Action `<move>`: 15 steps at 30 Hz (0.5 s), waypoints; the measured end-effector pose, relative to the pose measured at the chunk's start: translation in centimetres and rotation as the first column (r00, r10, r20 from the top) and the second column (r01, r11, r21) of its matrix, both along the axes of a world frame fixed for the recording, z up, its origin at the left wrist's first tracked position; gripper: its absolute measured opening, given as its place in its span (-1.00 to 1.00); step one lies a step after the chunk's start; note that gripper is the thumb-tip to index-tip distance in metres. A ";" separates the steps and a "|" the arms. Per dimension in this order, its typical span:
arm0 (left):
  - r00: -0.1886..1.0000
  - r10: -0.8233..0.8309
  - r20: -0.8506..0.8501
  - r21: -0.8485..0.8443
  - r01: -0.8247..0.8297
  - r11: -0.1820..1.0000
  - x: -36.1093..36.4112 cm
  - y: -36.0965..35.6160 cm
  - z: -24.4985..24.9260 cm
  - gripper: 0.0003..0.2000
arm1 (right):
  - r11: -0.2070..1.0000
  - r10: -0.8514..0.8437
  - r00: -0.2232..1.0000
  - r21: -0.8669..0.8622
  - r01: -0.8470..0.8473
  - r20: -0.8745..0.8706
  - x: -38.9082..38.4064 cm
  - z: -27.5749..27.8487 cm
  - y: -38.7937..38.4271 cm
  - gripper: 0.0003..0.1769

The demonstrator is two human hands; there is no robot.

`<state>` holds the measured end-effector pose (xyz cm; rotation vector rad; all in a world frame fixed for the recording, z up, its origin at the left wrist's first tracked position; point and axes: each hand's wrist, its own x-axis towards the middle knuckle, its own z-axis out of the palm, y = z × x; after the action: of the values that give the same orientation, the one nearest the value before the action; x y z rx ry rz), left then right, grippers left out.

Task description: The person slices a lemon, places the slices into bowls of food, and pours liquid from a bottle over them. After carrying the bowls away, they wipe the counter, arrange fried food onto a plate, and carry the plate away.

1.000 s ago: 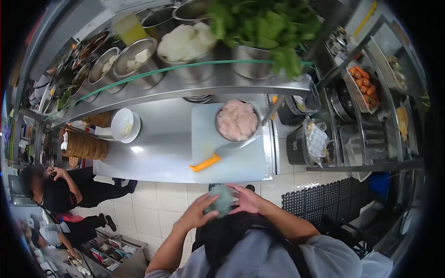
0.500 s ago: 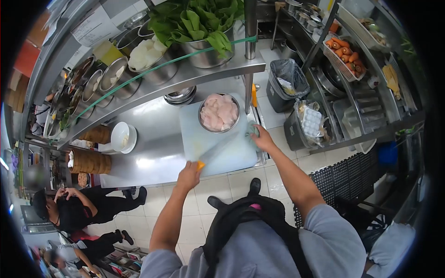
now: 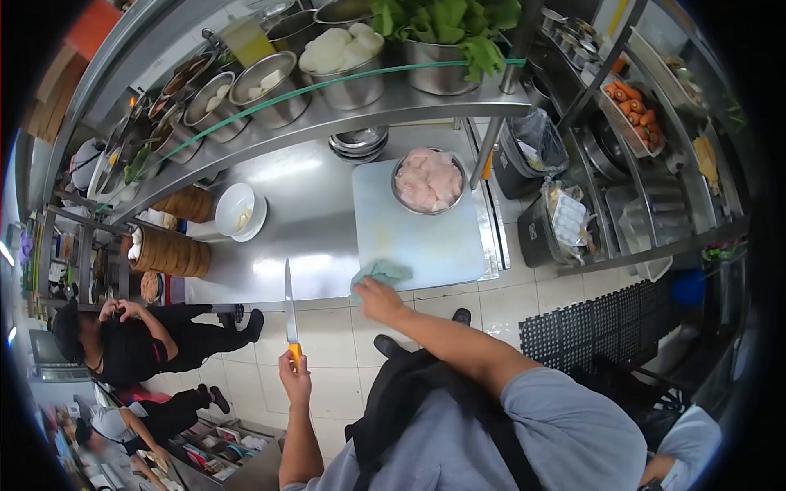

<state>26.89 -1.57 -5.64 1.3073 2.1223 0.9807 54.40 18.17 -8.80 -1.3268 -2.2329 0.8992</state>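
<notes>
My left hand (image 3: 295, 380) is closed on the yellow handle of a long kitchen knife (image 3: 289, 307). Its blade points away from me, left of the white cutting board (image 3: 426, 241), with the tip over the steel counter. At the board's near left corner, my right hand (image 3: 381, 300) grips a green cloth (image 3: 390, 272), which lies partly on the board. A metal bowl (image 3: 396, 195) filled with pale pink raw meat pieces (image 3: 428, 180) stands on the far right part of the board.
Stacked metal bowls (image 3: 359, 146) and a white bowl (image 3: 241, 212) stand on the counter. Over its back runs a steel shelf (image 3: 344, 123) with vegetable containers. Bamboo steamers (image 3: 174, 252) are at left, bins (image 3: 540, 229) at right. A co-worker in black (image 3: 135, 348) stands at left.
My left hand has carried the knife left, off the board, and turned its blade to point forward. My right hand has brought the cloth from the board's right edge to its near left corner.
</notes>
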 end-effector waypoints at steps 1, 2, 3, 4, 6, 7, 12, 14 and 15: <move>0.996 -0.031 -0.084 0.049 0.035 0.998 -0.9 -0.1 0.0 -0.68 | 1.000 0.006 1.000 0.000 -0.006 0.003 0.3 0.4 0.6 -0.56; 0.987 -0.066 -0.144 0.035 0.072 0.997 -1.8 -0.1 0.0 -0.68 | 1.000 0.007 0.999 0.023 -0.008 0.042 1.5 0.8 1.3 -0.55; 0.988 -0.068 -0.140 0.038 0.074 0.997 -1.9 0.1 0.5 -0.68 | 0.999 0.003 0.997 0.047 -0.006 0.082 3.1 1.1 1.9 -0.53; 0.959 -0.163 -0.232 0.053 0.180 0.982 -1.6 0.7 1.9 -0.68 | 0.991 -0.121 0.989 0.073 0.115 0.083 5.2 0.8 2.4 -0.53; 0.912 -0.262 -0.315 0.070 0.298 0.952 -0.4 2.6 3.7 -0.67 | 0.928 -0.370 0.920 0.108 0.357 0.131 11.2 0.6 3.2 -0.50; 0.896 -0.344 -0.282 0.044 0.370 0.928 0.6 3.5 4.2 -0.67 | 0.874 -0.486 0.855 0.120 0.472 0.179 14.9 1.0 3.5 -0.48; 0.764 -0.601 -0.236 0.024 0.622 0.782 8.2 11.6 4.3 -0.64 | 0.520 -0.854 0.515 0.117 0.846 0.074 29.1 1.5 4.7 -0.61; 0.709 -0.656 -0.259 0.015 0.682 0.731 12.1 15.9 3.9 -0.62 | 0.485 -0.872 0.488 0.081 0.871 -0.022 30.3 -0.8 5.5 -0.63; 0.689 -0.675 -0.264 -0.001 0.700 0.714 14.1 17.9 3.6 -0.61 | 0.616 -0.786 0.616 0.148 0.774 0.051 30.0 -2.8 5.0 -0.60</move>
<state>40.97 16.30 -2.05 2.1523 1.4895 0.6094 84.40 23.20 -11.62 -2.0684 -1.4294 0.3514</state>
